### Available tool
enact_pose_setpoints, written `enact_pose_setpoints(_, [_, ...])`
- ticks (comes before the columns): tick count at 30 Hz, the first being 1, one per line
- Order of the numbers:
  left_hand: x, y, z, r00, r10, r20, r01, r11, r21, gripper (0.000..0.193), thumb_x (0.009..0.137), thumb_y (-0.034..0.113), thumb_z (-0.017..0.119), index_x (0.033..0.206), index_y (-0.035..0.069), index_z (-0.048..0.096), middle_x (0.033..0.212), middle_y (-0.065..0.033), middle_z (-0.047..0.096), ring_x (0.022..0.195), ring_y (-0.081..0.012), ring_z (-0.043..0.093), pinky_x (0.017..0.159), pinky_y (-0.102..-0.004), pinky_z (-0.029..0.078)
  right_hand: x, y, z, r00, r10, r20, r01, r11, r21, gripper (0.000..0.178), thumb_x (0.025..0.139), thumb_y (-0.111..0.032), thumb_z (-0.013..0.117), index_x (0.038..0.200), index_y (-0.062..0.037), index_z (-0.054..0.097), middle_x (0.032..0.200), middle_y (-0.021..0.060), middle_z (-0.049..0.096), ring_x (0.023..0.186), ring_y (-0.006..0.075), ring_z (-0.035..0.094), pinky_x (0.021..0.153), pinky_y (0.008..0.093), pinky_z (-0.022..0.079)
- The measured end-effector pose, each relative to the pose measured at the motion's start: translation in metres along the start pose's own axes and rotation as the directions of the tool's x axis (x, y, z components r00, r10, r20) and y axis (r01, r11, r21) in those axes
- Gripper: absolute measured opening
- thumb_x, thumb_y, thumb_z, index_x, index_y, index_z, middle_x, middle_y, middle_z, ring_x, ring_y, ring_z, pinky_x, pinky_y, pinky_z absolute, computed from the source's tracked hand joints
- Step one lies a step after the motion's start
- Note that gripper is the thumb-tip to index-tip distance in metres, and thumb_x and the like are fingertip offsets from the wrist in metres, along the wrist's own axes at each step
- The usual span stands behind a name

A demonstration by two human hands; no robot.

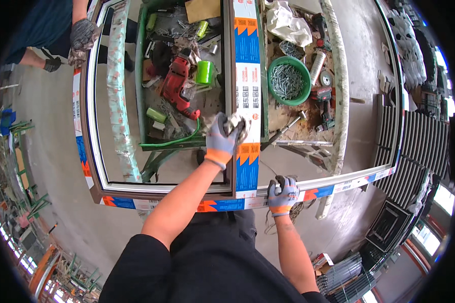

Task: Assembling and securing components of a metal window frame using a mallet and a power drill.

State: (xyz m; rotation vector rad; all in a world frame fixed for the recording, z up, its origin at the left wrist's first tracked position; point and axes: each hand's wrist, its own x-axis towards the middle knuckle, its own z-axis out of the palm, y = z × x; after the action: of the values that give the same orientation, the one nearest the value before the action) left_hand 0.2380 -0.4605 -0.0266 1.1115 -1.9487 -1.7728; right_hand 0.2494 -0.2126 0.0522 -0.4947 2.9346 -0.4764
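A large window frame (247, 177) lies flat in front of me, its bars wrapped in printed blue, white and orange protective film. My left hand (220, 140), in a grey glove with an orange cuff, presses a crumpled whitish rag (239, 126) against the middle bar. The fingers are bent around the rag and partly hidden. Farther right, my right hand (283, 194), gloved alike, curls its fingers over the frame's near rail. A second person's gloved hand (83, 38) rests at the frame's far left edge.
Under the frame, a green-edged bench holds a red power drill (177, 83), green tape rolls (204, 72) and loose screws. To the right are a green bowl of screws (289, 81), a hammer (288, 129) and cordless drills (324, 108). Stacked dark profiles (417, 151) stand at far right.
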Motion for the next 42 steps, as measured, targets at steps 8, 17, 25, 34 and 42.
enact_pose_setpoints(8, [0.281, 0.107, 0.036, 0.978, 0.052, -0.201, -0.027, 0.992, 0.125, 0.055, 0.075, 0.043, 0.076, 0.109, 0.002, 0.062, 0.103, -0.0197, 0.069, 0.095, -0.0317, 0.068, 0.083, -0.0378, 0.052, -0.003, 0.001, -0.001, 1.0, 0.024, 0.018, -0.023, 0.998, -0.057, 0.02, 0.074, -0.021, 0.07, 0.09, -0.0102, 0.066, 0.09, 0.0105, 0.064, 0.087, 0.0317, 0.06, 0.079, 0.0439, 0.043])
enact_pose_setpoints(17, [0.246, 0.073, 0.04, 0.957, 0.197, -0.213, -0.129, 0.946, 0.297, 0.054, 0.077, 0.039, 0.075, 0.11, 0.0, 0.059, 0.106, -0.0238, 0.066, 0.1, -0.0395, 0.063, 0.083, -0.0434, 0.05, 0.003, 0.002, 0.0, 1.0, 0.02, 0.017, -0.02, 0.999, -0.039, 0.021, 0.073, -0.021, 0.071, 0.09, -0.0102, 0.065, 0.088, 0.0109, 0.063, 0.086, 0.0321, 0.06, 0.078, 0.0436, 0.043])
enact_pose_setpoints(25, [0.155, 0.039, 0.015, 0.995, 0.071, 0.065, -0.083, 0.975, 0.208, 0.066, 0.079, 0.038, 0.075, 0.126, 0.0, 0.046, 0.113, -0.0243, 0.062, 0.105, -0.0405, 0.06, 0.089, -0.0455, 0.047, -0.001, 0.007, 0.003, 1.0, 0.012, 0.017, -0.012, 0.999, -0.037, 0.023, 0.07, -0.019, 0.072, 0.09, -0.01, 0.064, 0.088, 0.0106, 0.063, 0.086, 0.0325, 0.059, 0.077, 0.0447, 0.043])
enact_pose_setpoints(34, [0.44, 0.153, 0.041, 0.975, 0.078, -0.208, 0.026, 0.89, 0.454, 0.069, 0.079, 0.061, 0.064, 0.115, 0.003, 0.058, 0.116, -0.0228, 0.063, 0.108, -0.0369, 0.062, 0.089, -0.046, 0.05, 0.006, 0.0, 0.001, 0.998, -0.023, 0.052, 0.023, 1.0, -0.004, 0.024, 0.069, -0.017, 0.071, 0.09, -0.0088, 0.063, 0.089, 0.0113, 0.062, 0.085, 0.0321, 0.059, 0.075, 0.0443, 0.043])
enact_pose_setpoints(42, [0.432, 0.155, 0.036, 0.973, 0.088, -0.214, 0.031, 0.866, 0.499, 0.059, 0.086, 0.054, 0.058, 0.115, 0.003, 0.057, 0.118, -0.0215, 0.062, 0.108, -0.0385, 0.061, 0.091, -0.0463, 0.049, 0.011, -0.004, 0.001, 0.999, -0.022, 0.046, 0.023, 1.0, -0.011, 0.023, 0.07, -0.02, 0.071, 0.089, -0.0094, 0.063, 0.087, 0.01, 0.063, 0.086, 0.0308, 0.059, 0.076, 0.0438, 0.043])
